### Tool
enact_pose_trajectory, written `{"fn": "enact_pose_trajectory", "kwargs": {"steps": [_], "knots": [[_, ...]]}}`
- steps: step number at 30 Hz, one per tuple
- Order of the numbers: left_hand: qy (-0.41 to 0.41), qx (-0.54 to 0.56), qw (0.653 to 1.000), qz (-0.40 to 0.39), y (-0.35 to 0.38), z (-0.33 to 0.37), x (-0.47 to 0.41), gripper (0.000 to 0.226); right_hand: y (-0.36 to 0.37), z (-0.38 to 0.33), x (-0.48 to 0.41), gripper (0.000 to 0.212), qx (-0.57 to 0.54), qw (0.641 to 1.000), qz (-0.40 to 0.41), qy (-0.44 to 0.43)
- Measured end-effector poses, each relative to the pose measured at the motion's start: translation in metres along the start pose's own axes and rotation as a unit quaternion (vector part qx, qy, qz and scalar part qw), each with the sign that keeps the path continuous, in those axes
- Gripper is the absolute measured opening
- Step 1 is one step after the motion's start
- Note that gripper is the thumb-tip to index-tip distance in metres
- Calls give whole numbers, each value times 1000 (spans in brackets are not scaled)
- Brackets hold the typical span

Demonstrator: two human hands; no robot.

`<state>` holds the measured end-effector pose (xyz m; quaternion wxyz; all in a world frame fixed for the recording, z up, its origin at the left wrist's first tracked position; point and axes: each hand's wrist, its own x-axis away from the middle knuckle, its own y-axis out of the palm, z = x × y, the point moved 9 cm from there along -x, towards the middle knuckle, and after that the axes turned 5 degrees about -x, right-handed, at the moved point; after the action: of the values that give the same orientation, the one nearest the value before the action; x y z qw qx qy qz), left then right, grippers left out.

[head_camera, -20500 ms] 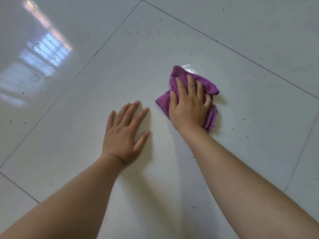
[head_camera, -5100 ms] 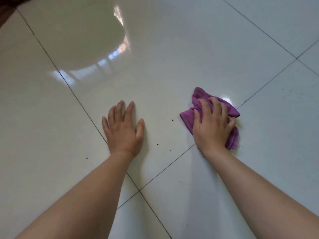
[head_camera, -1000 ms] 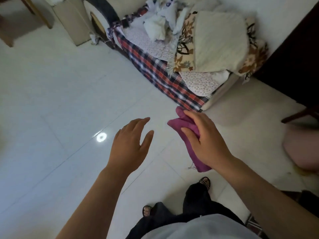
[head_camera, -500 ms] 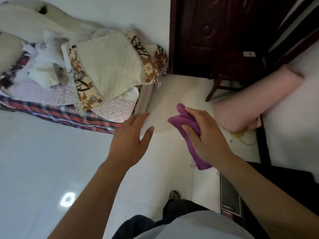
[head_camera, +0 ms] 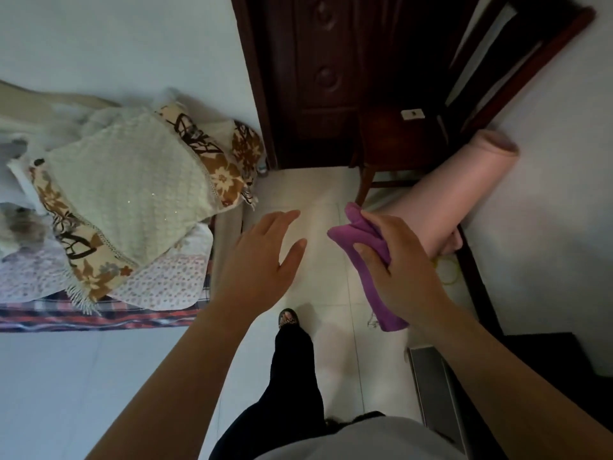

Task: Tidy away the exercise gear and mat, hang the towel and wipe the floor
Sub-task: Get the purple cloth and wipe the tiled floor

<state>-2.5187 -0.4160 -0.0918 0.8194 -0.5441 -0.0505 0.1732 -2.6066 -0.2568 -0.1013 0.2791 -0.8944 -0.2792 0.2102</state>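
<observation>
two hands up: right hand [head_camera: 403, 270] grips purple cloth [head_camera: 356, 242], left hand [head_camera: 262, 260] open.

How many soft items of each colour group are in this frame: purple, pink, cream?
Purple: 1, the cloth held in the right hand
Pink: 1, the rolled mat
Cream: 1, the knitted blanket
Total: 3

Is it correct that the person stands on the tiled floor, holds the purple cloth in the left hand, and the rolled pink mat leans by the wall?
Not quite. The head view shows the purple cloth gripped in the right hand; the left hand is open and holds nothing. The rest is right: the rolled pink mat leans by the wall.
</observation>
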Motion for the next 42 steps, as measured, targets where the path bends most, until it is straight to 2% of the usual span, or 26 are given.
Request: {"fn": "enact_pose_trajectory", "kwargs": {"steps": [9, 14, 23, 32, 42], "knots": [[44, 28, 999, -17, -12, -48, -166, 53, 20, 22, -163, 44, 21, 999, 19, 20], [84, 32, 995, -39, 2, -44, -249, 59, 4, 52, -221, 44, 31, 996, 55, 55], [161, 35, 981, -102, 59, 20, -384, 61, -68, 148, -292, 53, 50, 982, 130, 126], [183, 52, 975, -115, 109, 101, -542, 55, -160, 250, -399, 50, 57, 978, 142, 143], [218, 47, 962, -158, 151, 163, -642, 57, -218, 328, -455, 51, 65, 964, 172, 191]]}}
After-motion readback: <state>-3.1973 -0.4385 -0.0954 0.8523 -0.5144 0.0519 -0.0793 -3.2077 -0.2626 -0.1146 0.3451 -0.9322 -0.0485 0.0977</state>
